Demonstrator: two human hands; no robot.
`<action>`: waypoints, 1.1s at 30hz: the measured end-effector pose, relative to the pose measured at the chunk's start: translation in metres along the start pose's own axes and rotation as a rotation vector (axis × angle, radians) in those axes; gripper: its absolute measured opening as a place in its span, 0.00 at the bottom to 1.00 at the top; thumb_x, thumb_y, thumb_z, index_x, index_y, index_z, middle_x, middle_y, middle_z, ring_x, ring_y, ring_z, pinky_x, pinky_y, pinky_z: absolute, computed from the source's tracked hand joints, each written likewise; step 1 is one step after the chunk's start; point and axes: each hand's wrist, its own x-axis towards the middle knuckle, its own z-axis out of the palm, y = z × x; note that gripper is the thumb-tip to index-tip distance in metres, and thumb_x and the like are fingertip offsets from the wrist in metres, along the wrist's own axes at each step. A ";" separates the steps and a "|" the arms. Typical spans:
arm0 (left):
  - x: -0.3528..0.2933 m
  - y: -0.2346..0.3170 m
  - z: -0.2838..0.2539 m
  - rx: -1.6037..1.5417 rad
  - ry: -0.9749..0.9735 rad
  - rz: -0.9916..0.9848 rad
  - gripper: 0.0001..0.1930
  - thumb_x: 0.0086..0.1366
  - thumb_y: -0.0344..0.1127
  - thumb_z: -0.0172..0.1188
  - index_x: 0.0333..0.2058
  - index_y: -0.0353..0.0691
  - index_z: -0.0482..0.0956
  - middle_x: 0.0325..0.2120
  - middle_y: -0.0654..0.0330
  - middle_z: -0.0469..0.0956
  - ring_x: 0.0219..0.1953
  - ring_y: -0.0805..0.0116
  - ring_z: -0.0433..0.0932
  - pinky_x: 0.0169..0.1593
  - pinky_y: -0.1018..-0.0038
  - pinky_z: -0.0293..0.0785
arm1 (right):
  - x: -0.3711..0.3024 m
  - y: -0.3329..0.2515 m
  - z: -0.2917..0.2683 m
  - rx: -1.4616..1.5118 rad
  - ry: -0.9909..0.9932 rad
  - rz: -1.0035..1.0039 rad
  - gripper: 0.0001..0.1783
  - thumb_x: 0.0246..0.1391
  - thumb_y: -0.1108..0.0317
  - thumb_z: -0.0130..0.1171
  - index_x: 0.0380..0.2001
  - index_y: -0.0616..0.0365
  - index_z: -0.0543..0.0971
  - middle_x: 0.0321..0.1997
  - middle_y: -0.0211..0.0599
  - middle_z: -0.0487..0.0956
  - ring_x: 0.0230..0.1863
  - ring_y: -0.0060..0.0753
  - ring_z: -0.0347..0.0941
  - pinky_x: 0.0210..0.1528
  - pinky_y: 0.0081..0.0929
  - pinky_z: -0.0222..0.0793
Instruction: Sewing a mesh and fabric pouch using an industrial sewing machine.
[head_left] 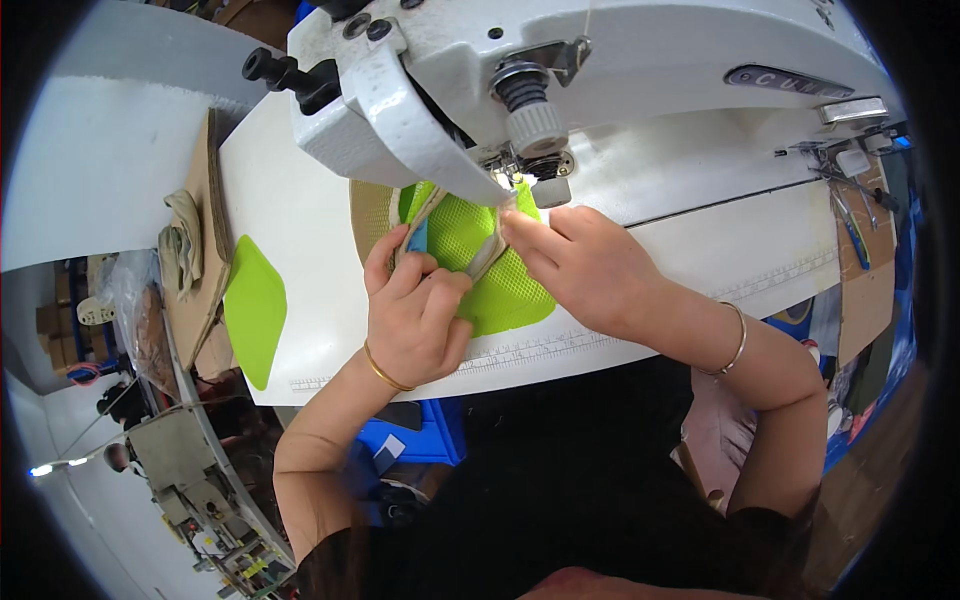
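A white sewing machine (660, 60) stands over a white table, its needle area (512, 168) above a bright green mesh fabric piece (510, 290). Beige trim (488, 255) runs across the mesh up to the needle, and a tan mesh part (370, 215) shows at the piece's left. My left hand (420, 310) has its fingers curled on the left side of the work, gripping its beige edge beside a small blue patch (419, 238). Close to the needle, my right hand (590, 270) pinches the trim with thumb and forefinger.
Left on the table lies a flat green piece (254, 310), next to a cardboard sheet (205, 230) with folded beige fabric (183, 245). A printed ruler (580, 338) follows the front edge. Small tools (855, 230) lie on cardboard at right. Below the table is a blue bin (430, 435).
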 end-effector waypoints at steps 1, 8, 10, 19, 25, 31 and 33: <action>0.003 0.002 -0.003 -0.048 -0.029 -0.010 0.19 0.44 0.30 0.68 0.38 0.36 0.77 0.25 0.62 0.74 0.33 0.62 0.73 0.64 0.45 0.64 | -0.003 -0.001 0.000 0.042 0.011 0.032 0.19 0.48 0.73 0.60 0.44 0.72 0.80 0.45 0.41 0.77 0.36 0.31 0.69 0.39 0.30 0.69; 0.001 0.007 0.004 0.326 0.089 0.035 0.17 0.47 0.27 0.62 0.39 0.36 0.84 0.22 0.63 0.68 0.32 0.64 0.70 0.63 0.51 0.69 | -0.028 -0.009 -0.018 -0.011 -0.027 -0.077 0.17 0.48 0.68 0.63 0.39 0.71 0.82 0.53 0.52 0.78 0.55 0.48 0.73 0.58 0.37 0.73; 0.004 0.009 0.000 0.393 0.103 0.102 0.18 0.48 0.28 0.60 0.40 0.36 0.85 0.22 0.63 0.66 0.32 0.65 0.69 0.62 0.52 0.70 | -0.030 -0.010 -0.018 0.093 -0.057 -0.056 0.16 0.47 0.67 0.64 0.37 0.70 0.82 0.55 0.53 0.78 0.63 0.51 0.70 0.65 0.41 0.69; 0.011 0.024 0.016 0.414 0.079 0.215 0.05 0.54 0.33 0.61 0.29 0.42 0.81 0.30 0.65 0.76 0.42 0.67 0.75 0.61 0.58 0.70 | -0.031 -0.007 -0.020 0.128 -0.079 -0.095 0.26 0.50 0.66 0.67 0.48 0.76 0.78 0.55 0.54 0.79 0.62 0.52 0.73 0.63 0.43 0.72; 0.011 0.035 0.043 0.327 0.142 0.120 0.03 0.59 0.34 0.62 0.29 0.43 0.80 0.33 0.63 0.78 0.45 0.65 0.77 0.64 0.58 0.65 | -0.040 -0.009 -0.014 0.141 0.010 -0.116 0.17 0.52 0.70 0.61 0.38 0.76 0.80 0.50 0.58 0.79 0.58 0.55 0.74 0.62 0.44 0.73; 0.016 0.040 0.042 0.256 0.095 0.111 0.05 0.59 0.33 0.64 0.31 0.40 0.80 0.37 0.60 0.81 0.47 0.61 0.79 0.63 0.55 0.66 | -0.037 -0.005 -0.018 0.134 -0.017 -0.157 0.16 0.50 0.71 0.59 0.38 0.76 0.80 0.49 0.58 0.79 0.56 0.54 0.75 0.62 0.43 0.73; 0.016 0.041 0.042 0.250 0.050 0.136 0.06 0.59 0.34 0.66 0.32 0.39 0.81 0.38 0.59 0.82 0.47 0.60 0.80 0.63 0.54 0.65 | -0.037 -0.003 -0.019 0.137 -0.024 -0.164 0.16 0.50 0.71 0.59 0.38 0.76 0.80 0.49 0.57 0.79 0.56 0.53 0.76 0.61 0.43 0.73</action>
